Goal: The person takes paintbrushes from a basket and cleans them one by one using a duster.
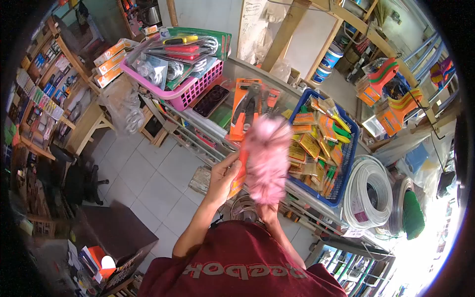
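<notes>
My left hand is closed around an orange packaged item, its thumb lying on the front; the contents cannot be made out. Right beside it, a pink fluffy duster is smeared by motion and overlaps the package's edge. My right hand is at the duster's lower end, its fingers mostly hidden by the pink fibres. Beyond both hands, pliers in an orange card pack lie on the glass counter, beside a smaller orange pack.
A blue basket full of small yellow and orange packs stands right of the duster. To the left are a phone and a pink basket of packaged tools. White cable coils sit at the counter's right end.
</notes>
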